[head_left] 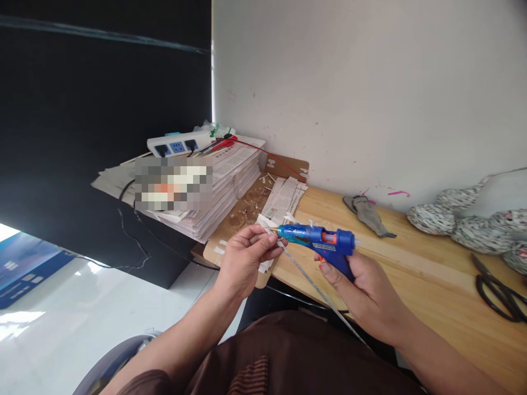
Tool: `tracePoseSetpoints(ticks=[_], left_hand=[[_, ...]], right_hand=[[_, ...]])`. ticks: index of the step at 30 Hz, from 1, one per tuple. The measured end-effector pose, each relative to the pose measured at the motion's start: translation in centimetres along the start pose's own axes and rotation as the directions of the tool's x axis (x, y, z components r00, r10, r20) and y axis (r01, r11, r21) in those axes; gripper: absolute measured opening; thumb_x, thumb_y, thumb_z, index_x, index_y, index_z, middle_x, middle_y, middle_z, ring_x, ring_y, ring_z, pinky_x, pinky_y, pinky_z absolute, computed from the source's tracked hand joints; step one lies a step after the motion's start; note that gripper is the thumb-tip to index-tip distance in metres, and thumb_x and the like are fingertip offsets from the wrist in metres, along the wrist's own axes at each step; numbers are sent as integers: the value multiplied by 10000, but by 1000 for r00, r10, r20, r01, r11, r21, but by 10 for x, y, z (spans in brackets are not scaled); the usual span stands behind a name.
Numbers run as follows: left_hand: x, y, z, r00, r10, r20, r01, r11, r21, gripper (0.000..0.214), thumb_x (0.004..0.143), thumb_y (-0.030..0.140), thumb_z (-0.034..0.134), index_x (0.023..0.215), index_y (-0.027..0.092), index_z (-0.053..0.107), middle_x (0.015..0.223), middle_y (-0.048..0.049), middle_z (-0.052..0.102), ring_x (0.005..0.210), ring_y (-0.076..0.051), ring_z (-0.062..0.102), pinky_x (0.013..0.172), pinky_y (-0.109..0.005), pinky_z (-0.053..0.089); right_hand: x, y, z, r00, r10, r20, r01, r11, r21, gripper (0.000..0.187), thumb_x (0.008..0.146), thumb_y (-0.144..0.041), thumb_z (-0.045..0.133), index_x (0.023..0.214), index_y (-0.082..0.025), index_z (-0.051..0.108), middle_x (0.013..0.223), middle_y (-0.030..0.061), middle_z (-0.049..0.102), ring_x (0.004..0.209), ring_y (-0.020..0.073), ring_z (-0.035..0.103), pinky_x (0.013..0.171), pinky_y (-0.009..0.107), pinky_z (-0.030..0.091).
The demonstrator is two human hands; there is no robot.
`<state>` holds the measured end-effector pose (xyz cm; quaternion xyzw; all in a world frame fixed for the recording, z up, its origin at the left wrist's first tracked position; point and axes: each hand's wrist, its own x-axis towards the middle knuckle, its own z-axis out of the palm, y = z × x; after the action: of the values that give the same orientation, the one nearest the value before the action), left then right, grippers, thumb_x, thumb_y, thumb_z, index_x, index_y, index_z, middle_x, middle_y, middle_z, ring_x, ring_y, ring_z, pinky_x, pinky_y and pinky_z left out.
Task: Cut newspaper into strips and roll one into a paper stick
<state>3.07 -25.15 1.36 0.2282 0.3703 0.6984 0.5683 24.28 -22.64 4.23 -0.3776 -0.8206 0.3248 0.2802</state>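
Observation:
A blue hot glue gun [317,237] with an orange trigger is gripped by its handle in my right hand [366,291], nozzle pointing left. My left hand [251,252] pinches a thin paper strip [307,278] right at the nozzle. The strip slants down to the right, passing under my right wrist toward my lap. Whether the nozzle touches the paper I cannot tell, since my fingertips partly cover that spot. Behind my left hand lie several cut newspaper strips [285,200].
A tall newspaper stack [222,186] at the left carries a white power strip [179,144] and a red-handled tool [224,144]. On the wooden table [411,280] are black scissors [500,293], a grey cloth-like piece [368,215] and woven paper shapes [473,233]. Scraps litter a brown board [242,211].

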Motion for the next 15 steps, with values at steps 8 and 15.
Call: tracePoseSetpoints(ticks=[8,15], left_hand=[[1,0,0,1000,-4,-11,4,1000,3,282,649,176,833,817,134,611,727,-16,718,689,-143,716,652,-226,605],[0,-1,-1,1000,-3,-8,3,1000,7,276,655,178,830,816,137,609,725,-12,718,699,-144,718,656,-225,605]], right_hand=[[1,0,0,1000,-29,-11,29,1000,-11,227,948,-357,513,1127,-235,583,771,-19,599,664,141,509,630,248,413],[2,-1,0,1000,-19,4,19,999,-26,261,957,-367,492,1175,-245,564,765,-29,610,649,141,513,620,247,413]])
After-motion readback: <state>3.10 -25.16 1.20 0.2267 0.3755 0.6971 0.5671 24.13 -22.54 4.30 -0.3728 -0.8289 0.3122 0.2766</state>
